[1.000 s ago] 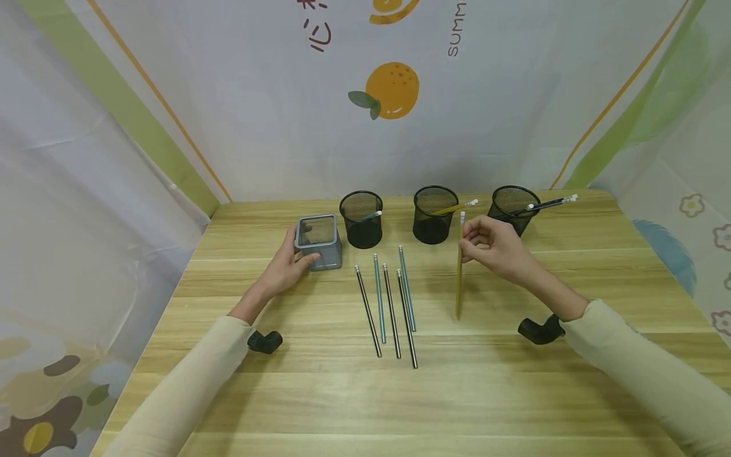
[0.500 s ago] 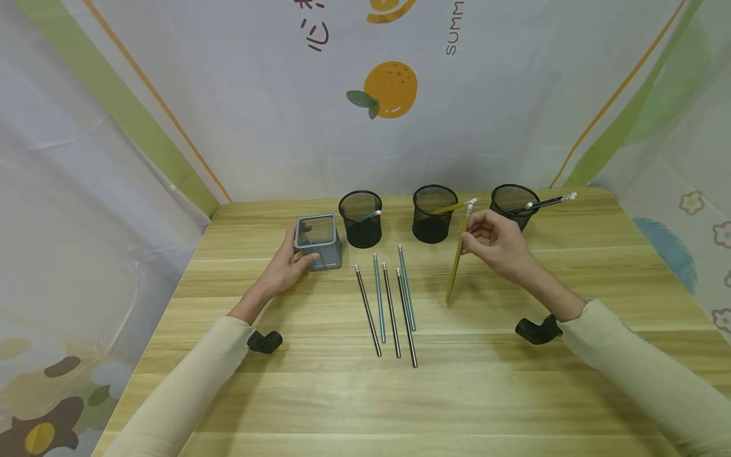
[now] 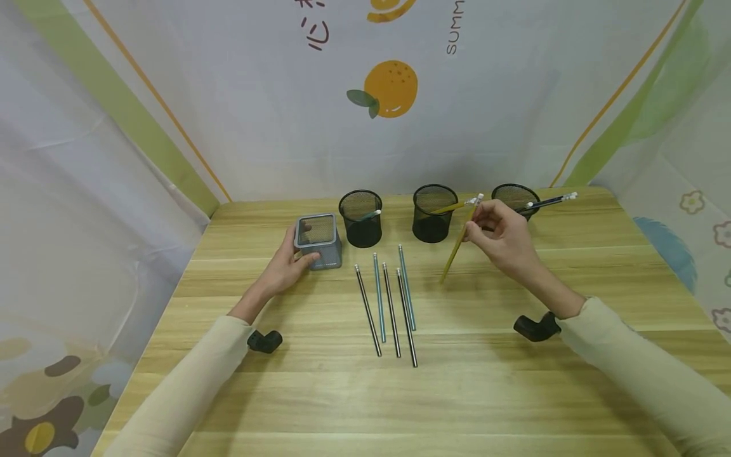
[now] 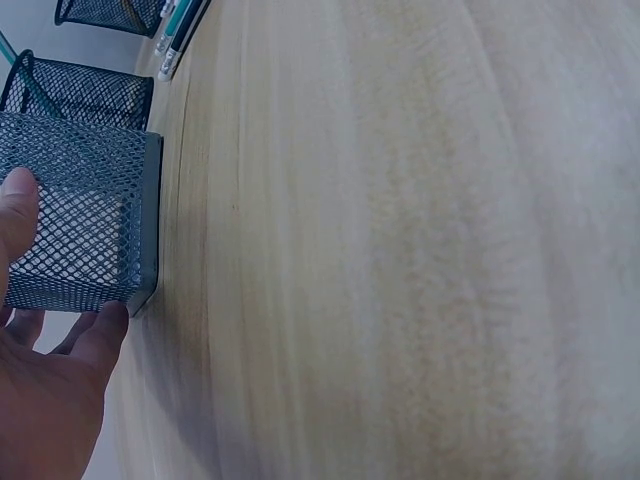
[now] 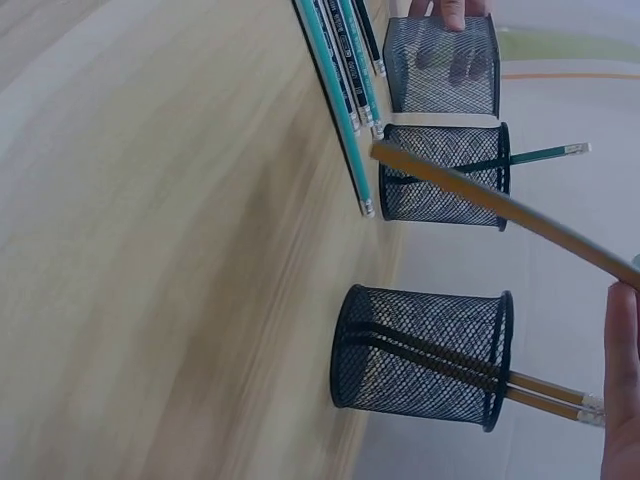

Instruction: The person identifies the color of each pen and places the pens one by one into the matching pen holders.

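My left hand (image 3: 285,266) grips a square grey mesh pen holder (image 3: 327,257), thumb on its near side and fingers around the left. My right hand (image 3: 505,241) pinches a yellow pencil (image 3: 455,255) near its white eraser. The pencil slants, eraser end up and to the right, lower end over the table. Just behind it stands a round black mesh cup (image 3: 431,230), and two yellow pencils (image 5: 545,392) lean in it. A second round cup (image 3: 363,236) beside the square holder has a teal pencil (image 5: 545,155) in it. The right hand partly covers the third round cup (image 3: 508,192).
Several black and teal pencils (image 3: 391,317) lie side by side on the wooden table (image 3: 320,400), erasers pointing away. Dark pencils (image 3: 548,203) with white erasers lean out of the third cup. A printed curtain (image 3: 274,127) hangs behind the table.
My right hand has moved slightly up and to the right. The yellow pencil has gone from near upright to slanted, its lower end swinging left and up. My left hand stays put.
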Tool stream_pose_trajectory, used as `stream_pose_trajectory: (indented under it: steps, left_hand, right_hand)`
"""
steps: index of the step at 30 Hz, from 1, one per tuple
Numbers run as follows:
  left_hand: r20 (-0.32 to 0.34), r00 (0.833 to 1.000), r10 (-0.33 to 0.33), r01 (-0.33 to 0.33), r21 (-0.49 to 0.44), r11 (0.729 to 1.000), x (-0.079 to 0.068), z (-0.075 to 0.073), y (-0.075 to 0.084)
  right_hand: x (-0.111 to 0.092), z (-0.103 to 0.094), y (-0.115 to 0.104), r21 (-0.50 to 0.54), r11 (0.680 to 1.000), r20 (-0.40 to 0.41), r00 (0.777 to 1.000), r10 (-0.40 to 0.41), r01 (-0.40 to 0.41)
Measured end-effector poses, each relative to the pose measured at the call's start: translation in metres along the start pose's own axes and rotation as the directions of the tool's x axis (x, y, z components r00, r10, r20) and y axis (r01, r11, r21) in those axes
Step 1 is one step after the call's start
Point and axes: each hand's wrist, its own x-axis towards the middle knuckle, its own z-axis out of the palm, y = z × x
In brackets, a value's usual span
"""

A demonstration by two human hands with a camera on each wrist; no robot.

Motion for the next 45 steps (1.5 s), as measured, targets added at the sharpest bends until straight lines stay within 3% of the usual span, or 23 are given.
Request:
stream_pose_trajectory:
  steps: [13, 21, 45]
  left_hand:
    - [-0.003, 1.0, -0.007, 0.007, -0.02, 1.0, -0.003, 0.002, 0.017]
    - [-0.007, 1.0, 0.002, -0.002, 0.011, 1.0, 0.0, 0.001, 0.004]
    - [-0.006, 1.0, 0.018, -0.018, 0.002, 1.0, 0.001, 0.0, -0.002]
  right_hand:
    - [0.018, -0.001, -0.009, -0.042, 0.99, -0.065, 0.988, -0.138, 0.135]
    - [0.035, -0.002, -0.016, -0.097, 0.972, -0.065, 0.973, -0.221, 0.215]
    - [0.059, 0.0, -0.024, -0.189, 0.954, -0.082, 0.964, -0.252, 0.233]
